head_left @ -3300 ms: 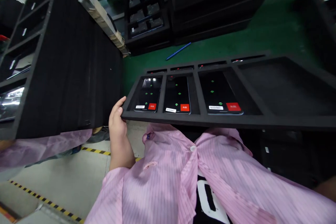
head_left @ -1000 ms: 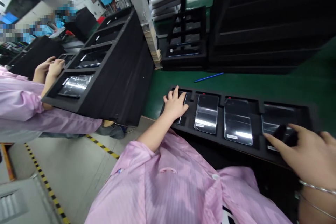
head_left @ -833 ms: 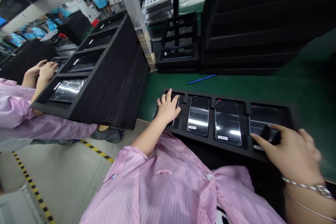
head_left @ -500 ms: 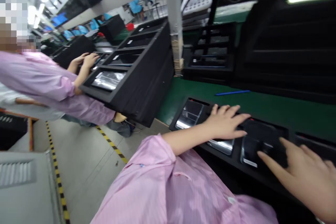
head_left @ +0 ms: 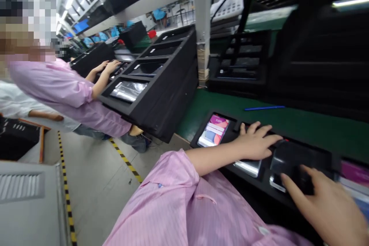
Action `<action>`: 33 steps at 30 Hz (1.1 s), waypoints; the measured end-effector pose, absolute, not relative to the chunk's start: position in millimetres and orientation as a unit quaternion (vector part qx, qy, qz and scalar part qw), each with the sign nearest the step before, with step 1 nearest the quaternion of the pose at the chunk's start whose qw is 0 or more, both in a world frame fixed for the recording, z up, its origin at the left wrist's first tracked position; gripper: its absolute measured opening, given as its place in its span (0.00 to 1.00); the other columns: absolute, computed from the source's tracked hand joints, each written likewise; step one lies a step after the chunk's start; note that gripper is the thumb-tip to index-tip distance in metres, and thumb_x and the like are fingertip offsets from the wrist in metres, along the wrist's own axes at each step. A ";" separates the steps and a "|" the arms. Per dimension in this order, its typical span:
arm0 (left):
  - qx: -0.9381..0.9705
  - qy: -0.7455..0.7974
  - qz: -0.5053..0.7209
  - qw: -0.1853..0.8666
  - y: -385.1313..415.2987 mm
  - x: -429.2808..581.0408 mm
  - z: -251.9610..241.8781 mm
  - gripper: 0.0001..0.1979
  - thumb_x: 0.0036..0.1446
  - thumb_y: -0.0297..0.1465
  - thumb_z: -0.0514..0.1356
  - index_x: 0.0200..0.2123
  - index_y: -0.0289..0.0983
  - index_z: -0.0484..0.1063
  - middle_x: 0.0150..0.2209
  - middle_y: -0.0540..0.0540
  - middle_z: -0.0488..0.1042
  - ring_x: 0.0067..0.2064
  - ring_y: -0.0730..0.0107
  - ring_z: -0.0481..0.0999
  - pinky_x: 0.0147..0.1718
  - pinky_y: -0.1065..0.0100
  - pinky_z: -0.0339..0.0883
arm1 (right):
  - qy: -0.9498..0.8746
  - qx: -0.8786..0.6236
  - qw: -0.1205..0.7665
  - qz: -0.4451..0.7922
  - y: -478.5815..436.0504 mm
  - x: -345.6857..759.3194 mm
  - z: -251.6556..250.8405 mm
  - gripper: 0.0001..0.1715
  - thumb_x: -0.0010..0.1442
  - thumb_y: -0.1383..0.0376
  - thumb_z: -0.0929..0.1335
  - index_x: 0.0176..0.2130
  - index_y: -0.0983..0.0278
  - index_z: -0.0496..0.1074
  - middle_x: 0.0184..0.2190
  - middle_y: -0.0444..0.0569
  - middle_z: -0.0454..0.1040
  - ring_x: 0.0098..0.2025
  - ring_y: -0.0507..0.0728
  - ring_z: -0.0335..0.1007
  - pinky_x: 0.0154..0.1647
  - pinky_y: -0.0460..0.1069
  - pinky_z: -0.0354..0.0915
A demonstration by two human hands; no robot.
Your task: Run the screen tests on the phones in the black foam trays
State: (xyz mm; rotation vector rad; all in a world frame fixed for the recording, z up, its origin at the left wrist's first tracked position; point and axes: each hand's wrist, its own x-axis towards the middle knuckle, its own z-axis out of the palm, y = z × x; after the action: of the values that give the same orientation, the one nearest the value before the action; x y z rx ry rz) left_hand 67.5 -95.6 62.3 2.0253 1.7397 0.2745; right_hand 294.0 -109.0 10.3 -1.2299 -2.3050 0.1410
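A long black foam tray [head_left: 265,175] with several phones in its slots lies along the bench edge. My left hand [head_left: 255,142], fingers spread, rests over a phone [head_left: 248,168] whose lower part shows below the palm. At the tray's left end a phone [head_left: 215,130] has a lit pink screen. My right hand [head_left: 325,196] is at the right, thumb and forefinger apart over a dark-screened phone [head_left: 288,161]; its other fingers are partly hidden. Beyond it, at the right edge, another phone [head_left: 356,178] is lit.
Stacked black trays with phones [head_left: 161,96] stand at the left of the green bench [head_left: 193,113]. A co-worker in a pink sleeve [head_left: 69,88] reaches into them. A blue stick [head_left: 264,108] lies behind my tray, near a metal post [head_left: 203,27].
The phones at the left end and far right have gone from dark to lit. The view has shifted, so the scene sits slightly further right and lower. My hands stay over the same phones.
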 end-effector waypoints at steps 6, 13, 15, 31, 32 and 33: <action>0.743 0.637 0.101 0.179 -88.8 68.2 68.3 0.31 0.64 0.29 0.54 0.70 0.41 0.63 0.76 0.41 0.51 0.77 0.40 0.43 0.70 0.23 0.42 | -0.825 -0.489 0.248 0.139 -110.3 280.5 31.0 0.37 0.65 0.42 0.59 0.54 0.68 0.73 0.49 0.67 0.78 0.53 0.77 0.76 0.57 0.70 0.71; 0.737 0.648 0.147 0.123 -140.2 57.0 99.7 0.27 0.69 0.41 0.57 0.69 0.45 0.65 0.75 0.43 0.56 0.77 0.47 0.48 0.73 0.31 0.35 | -0.800 -0.499 0.294 0.154 -132.6 302.9 36.3 0.40 0.68 0.42 0.61 0.62 0.71 0.68 0.64 0.71 0.67 0.69 0.75 0.61 0.70 0.73 0.56; 0.734 0.653 0.136 0.128 -167.0 44.8 104.3 0.27 0.69 0.43 0.59 0.67 0.45 0.66 0.75 0.41 0.55 0.76 0.46 0.48 0.73 0.32 0.35 | -0.799 -0.492 0.312 0.152 -143.8 315.3 35.4 0.35 0.68 0.43 0.62 0.60 0.66 0.70 0.62 0.65 0.70 0.68 0.73 0.63 0.70 0.71 0.57; 0.726 0.673 -0.005 0.137 -213.2 15.0 110.6 0.26 0.67 0.51 0.60 0.64 0.50 0.72 0.73 0.37 0.56 0.72 0.36 0.57 0.70 0.26 0.39 | -0.825 -0.514 0.203 0.117 -153.8 322.3 48.4 0.31 0.70 0.44 0.61 0.53 0.61 0.79 0.61 0.68 0.64 0.63 0.82 0.62 0.62 0.84 0.51; 0.727 0.672 -0.011 0.140 -212.1 15.6 109.9 0.26 0.67 0.51 0.60 0.64 0.50 0.72 0.72 0.37 0.57 0.71 0.36 0.58 0.70 0.25 0.39 | -0.822 -0.521 0.196 0.121 -152.4 322.0 47.2 0.31 0.69 0.44 0.62 0.53 0.60 0.79 0.62 0.67 0.63 0.63 0.83 0.61 0.62 0.85 0.51; 0.727 0.671 -0.014 0.143 -209.3 16.0 108.5 0.26 0.66 0.51 0.61 0.63 0.50 0.73 0.72 0.37 0.57 0.71 0.35 0.58 0.69 0.24 0.38 | -0.819 -0.528 0.189 0.123 -149.4 321.4 45.7 0.29 0.67 0.44 0.64 0.53 0.59 0.79 0.62 0.66 0.63 0.63 0.83 0.61 0.62 0.85 0.52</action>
State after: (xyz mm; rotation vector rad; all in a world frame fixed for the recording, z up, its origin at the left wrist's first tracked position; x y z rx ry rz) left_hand 16.0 -209.3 108.5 2.0975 1.9370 -0.0415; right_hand 321.4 -149.4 45.7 -1.4832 -2.3027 0.3449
